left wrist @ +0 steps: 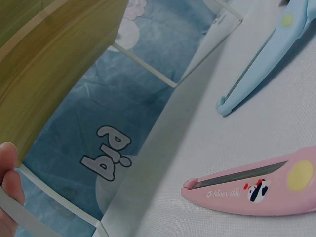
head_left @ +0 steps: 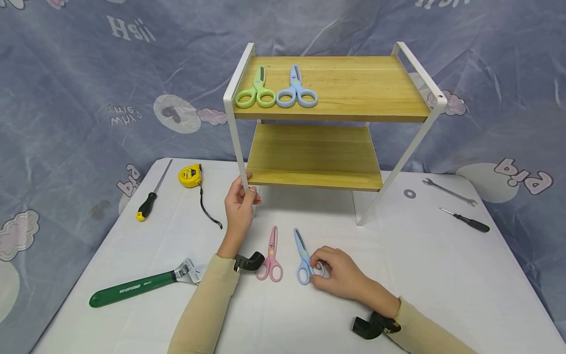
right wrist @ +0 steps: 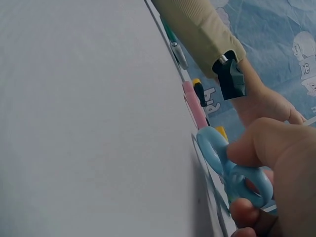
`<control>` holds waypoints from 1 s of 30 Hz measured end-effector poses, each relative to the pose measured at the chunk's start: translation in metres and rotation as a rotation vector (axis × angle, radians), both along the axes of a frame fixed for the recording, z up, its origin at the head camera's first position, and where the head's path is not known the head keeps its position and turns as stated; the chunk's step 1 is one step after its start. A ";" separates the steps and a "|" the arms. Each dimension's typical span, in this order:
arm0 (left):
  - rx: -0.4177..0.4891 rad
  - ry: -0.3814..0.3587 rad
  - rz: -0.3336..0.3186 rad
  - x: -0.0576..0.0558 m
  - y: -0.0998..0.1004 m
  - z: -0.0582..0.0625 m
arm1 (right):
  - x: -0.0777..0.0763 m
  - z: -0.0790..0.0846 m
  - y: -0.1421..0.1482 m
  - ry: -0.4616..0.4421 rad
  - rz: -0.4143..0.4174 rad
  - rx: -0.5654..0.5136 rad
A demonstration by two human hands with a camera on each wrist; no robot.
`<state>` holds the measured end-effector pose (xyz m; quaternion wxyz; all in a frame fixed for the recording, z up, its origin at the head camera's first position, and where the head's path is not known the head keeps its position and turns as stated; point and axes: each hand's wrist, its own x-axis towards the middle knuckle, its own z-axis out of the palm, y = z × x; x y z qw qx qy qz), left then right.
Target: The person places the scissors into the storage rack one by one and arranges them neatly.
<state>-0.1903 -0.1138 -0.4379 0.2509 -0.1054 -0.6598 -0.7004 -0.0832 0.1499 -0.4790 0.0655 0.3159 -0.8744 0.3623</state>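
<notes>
Light-blue scissors (head_left: 302, 253) lie in front of the shelf, blades pointing away. My right hand (head_left: 338, 275) pinches their right handle loop between thumb and fingers; the right wrist view shows the blue handles (right wrist: 236, 180) up close. Just left of them, pink scissors (head_left: 272, 255) rest on the table, touched by neither hand. My left hand (head_left: 239, 209) grips the front left white leg of the two-tier wooden shelf (head_left: 362, 88), near the lower board. On the top board, green scissors (head_left: 256, 91) and another blue pair (head_left: 295, 89) sit side by side at the left.
Left on the white table (head_left: 424, 295) are a screwdriver (head_left: 149, 202), a yellow tape measure (head_left: 190, 176) with a black strap, and a green-handled adjustable wrench (head_left: 137, 289). At right lie a washer (head_left: 410, 193), a wrench (head_left: 448, 191) and a small black-handled screwdriver (head_left: 468, 222).
</notes>
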 end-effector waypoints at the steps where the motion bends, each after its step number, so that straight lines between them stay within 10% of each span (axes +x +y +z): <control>1: 0.000 0.003 -0.002 0.000 0.000 0.000 | 0.000 -0.001 0.000 0.000 0.008 -0.020; 30: 0.016 -0.005 0.000 0.001 0.001 0.001 | 0.001 0.004 0.003 0.024 0.132 0.106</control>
